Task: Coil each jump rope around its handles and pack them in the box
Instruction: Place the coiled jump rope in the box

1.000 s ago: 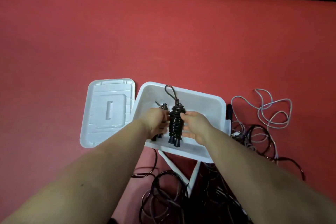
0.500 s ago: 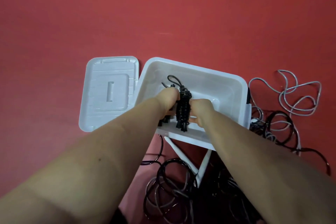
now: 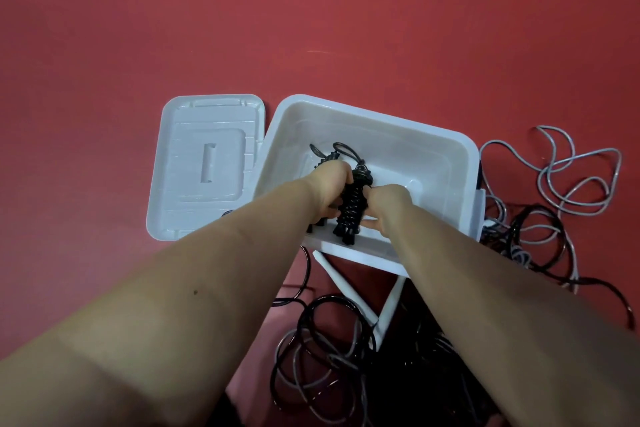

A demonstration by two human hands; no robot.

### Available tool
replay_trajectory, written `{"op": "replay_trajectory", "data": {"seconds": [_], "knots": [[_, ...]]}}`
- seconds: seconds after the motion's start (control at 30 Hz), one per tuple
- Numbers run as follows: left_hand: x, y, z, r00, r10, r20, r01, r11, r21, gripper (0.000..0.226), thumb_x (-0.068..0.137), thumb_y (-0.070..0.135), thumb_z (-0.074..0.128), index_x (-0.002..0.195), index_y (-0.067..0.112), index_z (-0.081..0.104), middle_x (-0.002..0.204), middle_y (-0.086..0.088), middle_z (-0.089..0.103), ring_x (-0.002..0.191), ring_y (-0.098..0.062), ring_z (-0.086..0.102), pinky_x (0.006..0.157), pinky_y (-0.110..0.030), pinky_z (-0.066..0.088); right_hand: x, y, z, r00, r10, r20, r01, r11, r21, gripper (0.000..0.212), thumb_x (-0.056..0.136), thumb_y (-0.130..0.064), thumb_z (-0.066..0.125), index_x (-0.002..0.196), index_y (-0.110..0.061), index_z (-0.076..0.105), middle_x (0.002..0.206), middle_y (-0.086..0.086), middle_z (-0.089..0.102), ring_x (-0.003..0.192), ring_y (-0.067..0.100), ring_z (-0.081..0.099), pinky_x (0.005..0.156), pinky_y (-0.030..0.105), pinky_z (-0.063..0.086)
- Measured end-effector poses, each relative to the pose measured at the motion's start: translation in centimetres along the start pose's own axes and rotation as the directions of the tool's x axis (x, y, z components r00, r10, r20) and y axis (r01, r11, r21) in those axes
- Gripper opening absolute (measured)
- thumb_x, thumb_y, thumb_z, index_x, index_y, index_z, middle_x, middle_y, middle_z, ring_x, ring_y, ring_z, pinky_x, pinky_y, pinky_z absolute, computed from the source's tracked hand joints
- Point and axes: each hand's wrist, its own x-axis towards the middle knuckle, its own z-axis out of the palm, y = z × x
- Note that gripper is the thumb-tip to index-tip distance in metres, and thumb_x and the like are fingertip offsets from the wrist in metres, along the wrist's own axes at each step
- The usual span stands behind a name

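A white plastic box [image 3: 433,135] stands open on the red floor. Inside it, both hands hold a black jump rope [image 3: 351,204] coiled tightly around its handles, standing lengthwise. My left hand [image 3: 329,191] grips its left side and my right hand [image 3: 389,204] pinches its right side. A second coiled black rope [image 3: 323,158] lies in the box just left of it, mostly hidden under my left hand, with a loop sticking out at its far end.
The box's white lid [image 3: 207,166] lies flat to its left. Loose black ropes [image 3: 325,347] tangle on the floor in front of the box, with two white handles [image 3: 346,288]. Grey and black ropes [image 3: 575,177] sprawl to the right.
Both hands have lowered the coiled rope deeper into the box, beside the other bundle. The view has shifted, and the box now sits higher in it.
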Motion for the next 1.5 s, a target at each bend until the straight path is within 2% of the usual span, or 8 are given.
{"op": "replay_trajectory", "data": {"seconds": [0.13, 0.27, 0.4, 0.53, 0.7, 1.03, 1.3, 1.5], "knots": [[-1.2, -0.1, -0.6, 0.999, 0.052, 0.004, -0.052, 0.999, 0.004, 0.011, 0.082, 0.013, 0.042, 0.071, 0.015, 0.039, 0.070, -0.003, 0.037, 0.062, -0.020, 0.036, 0.062, -0.030, 0.036, -1.7, 0.4, -0.9, 0.993, -0.114, -0.010, 0.111, 0.981, -0.159, 0.040, 0.093, -0.023, 0.057, 0.123, 0.004, 0.053, 0.120, 0.021, 0.060, 0.109, 0.033, 0.059, 0.093, 0.043, 0.051], [-4.7, 0.2, -1.0, 0.983, 0.174, -0.052, -0.164, 0.973, 0.166, 0.014, 0.088, 0.011, 0.043, 0.074, 0.014, 0.043, 0.071, -0.004, 0.042, 0.066, -0.021, 0.041, 0.062, -0.029, 0.037, -6.6, 0.2, -3.5, 0.940, -0.340, 0.039, 0.330, 0.869, -0.370, 0.051, 0.089, -0.031, 0.059, 0.133, -0.010, 0.045, 0.103, 0.009, 0.059, 0.084, 0.022, 0.059, 0.087, 0.032, 0.048], [-11.8, 0.7, -0.1, 0.906, 0.421, -0.033, -0.345, 0.783, 0.518, 0.027, 0.091, 0.010, 0.043, 0.113, 0.015, 0.059, 0.098, -0.009, 0.059, 0.083, -0.022, 0.055, 0.065, -0.022, 0.039, -13.4, -0.1, -7.9, 0.851, -0.514, 0.109, 0.485, 0.689, -0.538, 0.052, 0.090, -0.032, 0.059, 0.138, -0.018, 0.042, 0.134, 0.006, 0.053, 0.118, 0.022, 0.054, 0.097, 0.028, 0.041], [-17.7, -1.3, 1.0, 0.809, 0.588, 0.016, -0.362, 0.476, 0.801, 0.042, 0.090, 0.016, 0.047, 0.131, 0.011, 0.052, 0.134, -0.014, 0.052, 0.121, -0.029, 0.049, 0.100, -0.027, 0.038, -19.9, 2.1, -12.1, 0.763, -0.624, 0.171, 0.528, 0.448, -0.721, 0.053, 0.091, -0.032, 0.056, 0.140, -0.021, 0.039, 0.139, 0.005, 0.047, 0.124, 0.022, 0.048, 0.102, 0.032, 0.040], [-22.7, -7.0, 2.8, 0.836, 0.538, 0.108, -0.318, 0.314, 0.894, 0.044, 0.095, 0.026, 0.044, 0.138, 0.016, 0.044, 0.143, -0.007, 0.039, 0.130, -0.026, 0.041, 0.107, -0.034, 0.033, -24.9, 7.9, -14.9, 0.749, -0.617, 0.241, 0.465, 0.231, -0.854, 0.056, 0.092, -0.037, 0.051, 0.143, -0.022, 0.032, 0.141, 0.003, 0.042, 0.127, 0.023, 0.044, 0.102, 0.032, 0.039], [-19.9, -13.2, 4.1, 0.930, 0.357, 0.083, -0.184, 0.257, 0.949, 0.047, 0.096, 0.032, 0.040, 0.140, 0.014, 0.041, 0.142, -0.010, 0.038, 0.131, -0.028, 0.038, 0.106, -0.038, 0.034, -22.6, 12.3, -12.1, 0.788, -0.466, 0.402, 0.458, 0.008, -0.889, 0.049, 0.091, -0.033, 0.053, 0.135, -0.017, 0.039, 0.134, 0.006, 0.045, 0.125, 0.027, 0.043, 0.098, 0.037, 0.042], [-13.4, -10.0, 1.4, 0.958, 0.184, 0.218, -0.177, -0.217, 0.960, 0.050, 0.094, 0.036, 0.046, 0.139, 0.017, 0.038, 0.144, -0.008, 0.038, 0.130, -0.029, 0.041, 0.103, -0.042, 0.039, -17.0, 11.5, -8.0, 0.789, -0.397, 0.469, 0.484, -0.070, -0.872, 0.043, 0.090, -0.031, 0.054, 0.127, -0.014, 0.043, 0.129, 0.009, 0.048, 0.121, 0.029, 0.045, 0.093, 0.037, 0.041], [-10.9, -11.2, -3.3, 0.950, 0.180, 0.257, -0.196, -0.297, 0.935, 0.051, 0.096, 0.040, 0.040, 0.143, 0.020, 0.034, 0.146, -0.007, 0.036, 0.131, -0.028, 0.039, 0.104, -0.038, 0.038, -14.2, 11.8, -4.7, 0.762, -0.380, 0.524, 0.539, -0.076, -0.839, 0.048, 0.090, -0.034, 0.055, 0.133, -0.015, 0.042, 0.130, 0.008, 0.048, 0.122, 0.029, 0.044, 0.097, 0.037, 0.040]]}}
